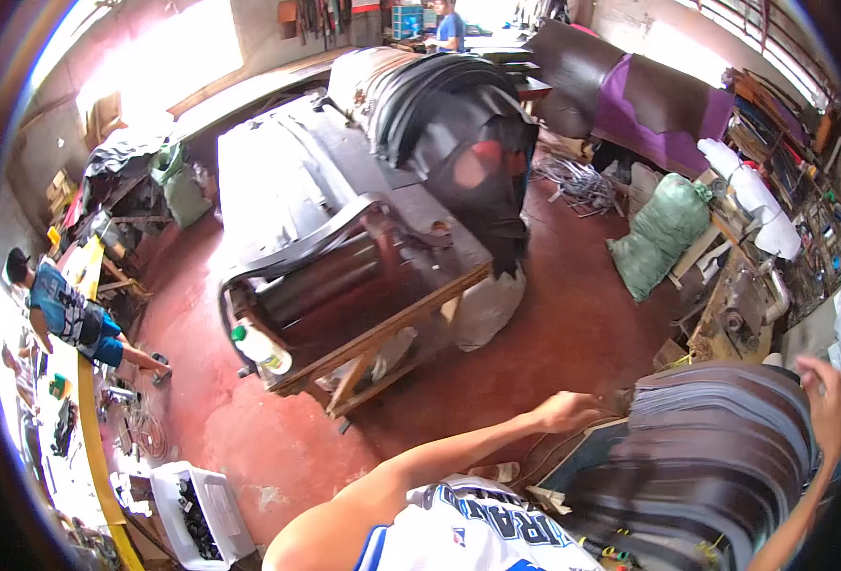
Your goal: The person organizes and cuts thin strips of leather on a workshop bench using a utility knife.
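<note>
Head view: left hand [570, 411] curled, hold unclear; right hand [825, 395] half-open, seemingly empty — brown sheets [701, 443] want even, two-handed support.

Your left arm [444, 457] reaches up and rightward across the view, nearly straight; the left hand [567, 412] ends it, loosely curled — whether it grips anything is unclear. Your right forearm [805, 504] rises steeply — the right hand [826, 392] is lifted at its top, loosely bent, fingers apart.

The stacked sheets [701, 452] lie right of the table [401, 315].
</note>
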### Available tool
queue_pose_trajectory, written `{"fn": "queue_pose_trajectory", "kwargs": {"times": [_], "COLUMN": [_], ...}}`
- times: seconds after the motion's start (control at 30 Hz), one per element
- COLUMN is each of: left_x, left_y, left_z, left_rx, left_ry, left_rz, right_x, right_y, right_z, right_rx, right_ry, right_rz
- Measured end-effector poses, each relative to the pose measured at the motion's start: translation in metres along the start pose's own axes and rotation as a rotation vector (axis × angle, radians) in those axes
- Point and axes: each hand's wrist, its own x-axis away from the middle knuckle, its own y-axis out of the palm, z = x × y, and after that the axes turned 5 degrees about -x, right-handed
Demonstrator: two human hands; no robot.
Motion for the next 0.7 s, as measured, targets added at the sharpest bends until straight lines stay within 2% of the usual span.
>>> {"fn": "queue_pose_trajectory", "kwargs": {"times": [0.03, 0.07, 0.1, 0.13, 0.17, 0.2, 0.23, 0.27, 0.37, 0.4, 0.47, 0.5, 0.53, 0.57, 0.6, 0.63, 0.67, 0.7], "left_x": [0.007, 0.032, 0.133, 0.177, 0.218, 0.253, 0.290, 0.324, 0.408, 0.434, 0.484, 0.508, 0.531, 0.553, 0.576, 0.597, 0.615, 0.635], "left_y": [0.002, -0.002, -0.041, -0.060, -0.073, -0.062, -0.063, -0.071, -0.104, -0.113, -0.124, -0.125, -0.126, -0.126, -0.120, -0.111, -0.102, -0.100], "left_z": [-0.001, -0.015, -0.052, -0.062, -0.058, -0.088, -0.105, -0.103, -0.075, -0.063, -0.053, -0.055, -0.048, -0.042, -0.044, -0.047, -0.054, -0.058], "left_rx": [0.003, -0.035, -0.038, -0.073, -0.148, -0.173, -0.126, -0.049, 0.039, 0.069, 0.125, 0.167, 0.246, 0.324, 0.416, 0.502, 0.571, 0.566], "left_ry": [-0.015, -0.130, -0.222, -0.371, -0.465, -0.499, -0.575, -0.640, -0.711, -0.721, -0.721, -0.736, -0.752, -0.769, -0.762, -0.751, -0.702, -0.715], "left_rz": [0.003, 0.035, 0.066, 0.069, 0.088, 0.136, 0.152, 0.210, 0.407, 0.460, 0.588, 0.671, 0.794, 0.913, 1.056, 1.197, 1.362, 1.382], "right_x": [-0.019, -0.043, -0.023, -0.037, -0.042, -0.046, -0.054, -0.056, -0.051, -0.045, -0.015, 0.013, 0.035, 0.058, 0.077, 0.089, 0.090, 0.093], "right_y": [0.012, 0.025, 0.048, 0.074, 0.095, 0.113, 0.146, 0.174, 0.314, 0.374, 0.504, 0.544, 0.594, 0.644, 0.668, 0.670, 0.679, 0.692], "right_z": [-0.025, -0.045, -0.157, -0.185, -0.222, -0.259, -0.277, -0.310, -0.358, -0.368, -0.380, -0.395, -0.393, -0.388, -0.384, -0.403, -0.421, -0.438], "right_rx": [0.019, -0.083, -0.071, -0.149, -0.179, -0.153, -0.175, -0.216, -0.462, -0.551, -0.648, -0.482, -0.276, -0.036, 0.045, 0.250, 0.260, 0.187], "right_ry": [-0.069, -0.126, -0.171, -0.222, -0.234, -0.276, -0.402, -0.326, -0.378, -0.407, -0.299, -0.328, -0.378, -0.577, -0.782, -0.772, -0.795, -0.718], "right_rz": [0.065, -0.005, -0.060, -0.126, -0.212, -0.321, -0.420, -0.602, -0.935, -0.985, -0.982, -0.884, -0.966, -1.093, -1.284, -1.638, -1.649, -1.620]}}
